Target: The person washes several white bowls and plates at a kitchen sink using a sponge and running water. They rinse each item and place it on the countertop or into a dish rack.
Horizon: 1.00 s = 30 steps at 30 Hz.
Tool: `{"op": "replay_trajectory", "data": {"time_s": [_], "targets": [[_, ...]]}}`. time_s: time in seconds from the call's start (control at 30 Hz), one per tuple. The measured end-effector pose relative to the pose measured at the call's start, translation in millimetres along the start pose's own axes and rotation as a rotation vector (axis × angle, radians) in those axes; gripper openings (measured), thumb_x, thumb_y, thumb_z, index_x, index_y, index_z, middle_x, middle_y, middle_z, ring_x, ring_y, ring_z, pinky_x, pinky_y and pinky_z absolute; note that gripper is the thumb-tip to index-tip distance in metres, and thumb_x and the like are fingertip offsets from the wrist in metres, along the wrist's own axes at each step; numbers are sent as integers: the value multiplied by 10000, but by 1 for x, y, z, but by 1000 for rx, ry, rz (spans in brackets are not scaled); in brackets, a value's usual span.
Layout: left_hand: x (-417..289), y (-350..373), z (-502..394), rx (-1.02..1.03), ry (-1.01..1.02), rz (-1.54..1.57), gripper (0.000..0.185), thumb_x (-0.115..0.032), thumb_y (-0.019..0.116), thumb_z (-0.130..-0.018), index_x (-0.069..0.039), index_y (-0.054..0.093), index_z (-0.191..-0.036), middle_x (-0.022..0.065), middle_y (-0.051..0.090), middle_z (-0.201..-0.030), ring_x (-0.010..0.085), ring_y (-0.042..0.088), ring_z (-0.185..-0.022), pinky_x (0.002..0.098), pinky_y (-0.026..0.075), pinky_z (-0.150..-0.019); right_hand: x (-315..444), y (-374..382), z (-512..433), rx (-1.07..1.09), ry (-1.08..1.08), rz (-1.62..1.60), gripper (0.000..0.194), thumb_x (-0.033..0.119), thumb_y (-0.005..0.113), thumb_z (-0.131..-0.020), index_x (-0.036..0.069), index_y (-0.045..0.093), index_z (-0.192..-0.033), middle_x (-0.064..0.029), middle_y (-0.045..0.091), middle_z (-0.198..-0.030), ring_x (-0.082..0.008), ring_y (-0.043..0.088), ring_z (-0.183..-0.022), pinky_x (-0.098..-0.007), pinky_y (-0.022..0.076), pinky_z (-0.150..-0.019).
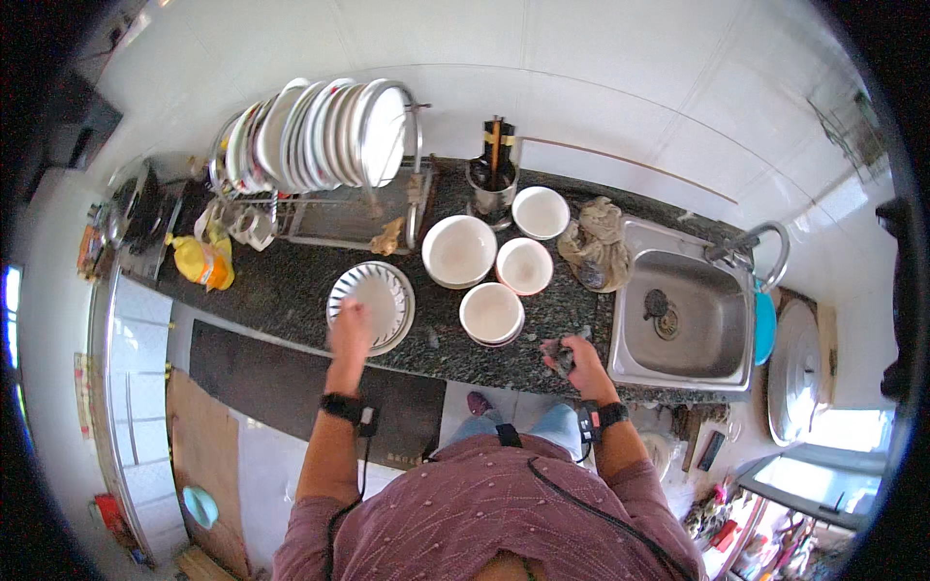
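My left hand (350,330) is over the left side of a stack of plates (385,305), the top one with a dark striped rim; motion blur hides whether its fingers touch or grip it. In my right hand (577,359) is a dark scrubber or cloth (559,356), held above the front of the speckled stone counter (436,359). Between the hands and farther back are several white bowls: a large one (459,250), a small one (524,266), one at the back (540,212) and a front stack (492,312).
A steel sink (683,312) with a faucet (774,240) lies right, beside a crumpled cloth (599,243). Behind stand a plate rack (418,145) full of plates and a chopstick holder (492,192). A yellow bottle (202,263) lies left.
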<state>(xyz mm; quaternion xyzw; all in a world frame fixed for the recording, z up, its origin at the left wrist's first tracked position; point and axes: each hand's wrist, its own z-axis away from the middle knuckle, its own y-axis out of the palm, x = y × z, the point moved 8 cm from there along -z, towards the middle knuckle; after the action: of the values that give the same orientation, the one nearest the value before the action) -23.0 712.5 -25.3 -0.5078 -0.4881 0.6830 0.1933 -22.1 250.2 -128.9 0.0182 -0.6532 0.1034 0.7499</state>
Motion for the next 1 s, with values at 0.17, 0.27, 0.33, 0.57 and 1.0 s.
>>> {"op": "replay_trajectory", "data": {"time_s": [0.17, 0.27, 0.33, 0.57, 1.0], "targets": [[-69, 128, 1, 706, -303, 992, 358, -313, 561, -918, 33, 550, -1011, 129, 605, -899, 194, 648, -756, 311, 560, -662, -36, -8, 19, -113, 485, -853, 171, 44, 467, -835, -12, 518, -988, -162, 609, -1016, -289, 617, -914, -444, 563, -723], [-82, 159, -15, 795, -387, 1250, 345, -257, 532, -935, 31, 526, -1123, 155, 623, -993, 237, 656, -839, 335, 565, -736, -21, -25, 29, -206, 509, -729, 176, 26, 479, -837, 4, 517, -1007, -127, 609, -1004, -276, 615, -888, -448, 564, -688], [-80, 173, -22, 774, -443, 1245, 338, -209, 511, -933, 34, 521, -1168, 163, 627, -1045, 237, 658, -861, 329, 568, -734, -15, -32, 40, -254, 547, -740, 185, 29, 489, -847, 14, 520, -1030, -102, 613, -993, -265, 617, -867, -439, 562, -668], [-89, 182, -35, 688, -418, 1195, 378, -30, 379, -855, 16, 525, -1201, 165, 621, -1088, 252, 656, -896, 321, 580, -719, -14, -53, 61, -281, 554, -797, 176, 48, 493, -876, 57, 494, -1052, -115, 591, -995, -285, 606, -874, -501, 547, -715], [-224, 102, 3, 811, -123, 1171, 580, -54, 475, -738, -9, 403, -1312, 152, 600, -1134, 258, 654, -918, 348, 579, -644, -7, -132, 26, -146, 95, -172, 216, 35, 537, -854, -34, 494, -1055, -133, 582, -947, -281, 596, -865, -440, 561, -750]]}}
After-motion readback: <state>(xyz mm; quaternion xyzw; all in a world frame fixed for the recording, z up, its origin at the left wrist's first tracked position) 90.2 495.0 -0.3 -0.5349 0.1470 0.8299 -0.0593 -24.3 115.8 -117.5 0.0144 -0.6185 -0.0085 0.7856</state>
